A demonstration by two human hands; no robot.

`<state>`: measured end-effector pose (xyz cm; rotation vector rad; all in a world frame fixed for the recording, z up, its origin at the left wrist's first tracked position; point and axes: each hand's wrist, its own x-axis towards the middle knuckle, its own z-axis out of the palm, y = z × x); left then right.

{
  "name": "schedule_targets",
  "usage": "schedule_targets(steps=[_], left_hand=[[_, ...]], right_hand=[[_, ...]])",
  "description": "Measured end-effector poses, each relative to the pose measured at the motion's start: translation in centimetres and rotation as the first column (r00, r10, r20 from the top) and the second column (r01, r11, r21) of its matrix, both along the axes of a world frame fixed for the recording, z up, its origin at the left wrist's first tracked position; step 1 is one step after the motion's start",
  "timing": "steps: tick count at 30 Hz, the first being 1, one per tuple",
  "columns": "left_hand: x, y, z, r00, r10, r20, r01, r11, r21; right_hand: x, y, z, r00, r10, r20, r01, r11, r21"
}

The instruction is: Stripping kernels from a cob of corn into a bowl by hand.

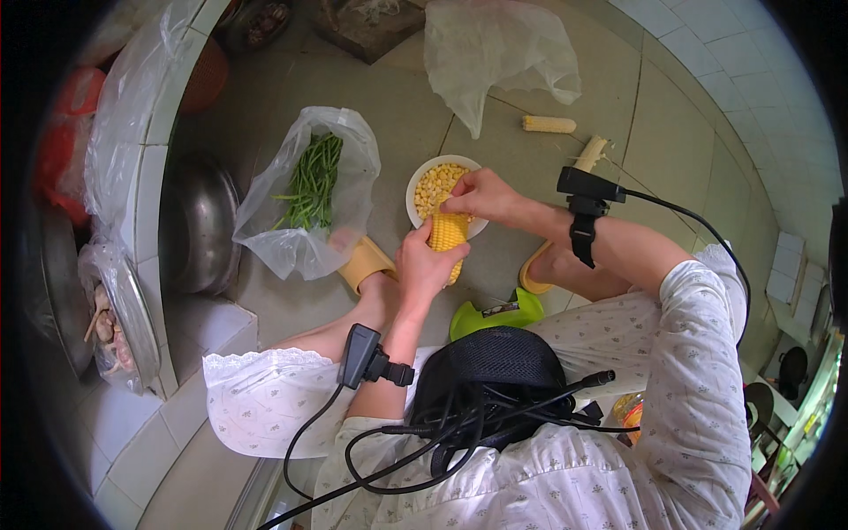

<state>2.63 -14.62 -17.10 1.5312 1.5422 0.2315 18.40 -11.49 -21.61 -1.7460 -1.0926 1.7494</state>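
An ear of yellow corn [449, 232] is held at a tilt over the near side of a white bowl [412, 179]. My left hand [427, 258] grips its lower part, thumb on one side and fingers on the other. At its upper end, the fingers of my right hand [480, 194] are bent against the kernels; whether a loose kernel is between them is hidden. Loose corn kernels [437, 182] fill much of the bowl, which stands on the tiled floor [411, 132].
Green beans [315, 179] lie in an open plastic bag [358, 139] on the left. Another plastic bag [500, 53], a bare corncob [548, 124] and a husk-like piece [591, 154] lie farther off. A metal basin [202, 225] stands by the tiled ledge [154, 199]. Cables [424, 430] cross my lap.
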Motion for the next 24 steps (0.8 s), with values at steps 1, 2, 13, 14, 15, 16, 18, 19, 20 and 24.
schedule_targets(steps=[1,2,13,14,15,16,18,19,20,24], left_hand=[[0.0,0.0,0.1,1.000,0.000,0.000,0.000,1.000,0.000],[0.0,0.0,0.2,1.000,0.001,0.008,-0.001,1.000,-0.005],[-0.4,-0.1,-0.6,0.998,0.008,0.060,-0.006,1.000,-0.024],[-0.4,-0.1,-0.6,0.995,0.033,0.095,-0.028,0.998,-0.060],[-0.5,0.0,-0.7,0.990,0.060,0.130,-0.048,0.994,-0.096],[-0.6,0.0,-1.0,0.990,0.060,0.130,-0.048,0.994,-0.096],[-0.8,0.1,-1.6,0.955,0.168,0.244,-0.115,0.969,-0.217],[-0.9,0.2,-1.6,0.955,0.169,0.243,-0.116,0.969,-0.216],[-1.0,0.2,-1.6,0.926,0.240,0.293,-0.156,0.947,-0.281],[-1.1,0.3,-1.5,0.958,0.184,0.221,-0.135,0.966,-0.223]], right_hand=[[0.0,-0.1,-0.1,1.000,0.012,0.016,-0.012,0.999,0.039],[0.0,-0.1,-0.2,0.999,0.023,0.033,-0.025,0.997,0.077],[0.3,-0.1,-0.9,0.999,0.024,-0.027,-0.021,0.995,0.097],[0.3,-0.1,-0.8,0.999,0.018,-0.049,-0.015,0.998,0.065],[0.3,0.0,-0.7,0.999,0.019,-0.049,-0.015,0.998,0.065],[0.2,0.2,-0.7,0.997,0.004,-0.080,-0.004,1.000,-0.001],[0.1,0.5,-0.3,0.994,-0.012,-0.110,0.005,0.998,-0.067],[0.0,0.7,-0.1,0.991,-0.059,-0.118,0.043,0.991,-0.128],[-0.1,0.9,0.2,0.987,-0.105,-0.124,0.081,0.979,-0.188],[0.6,1.4,0.1,0.983,-0.091,-0.160,0.053,0.972,-0.229]])
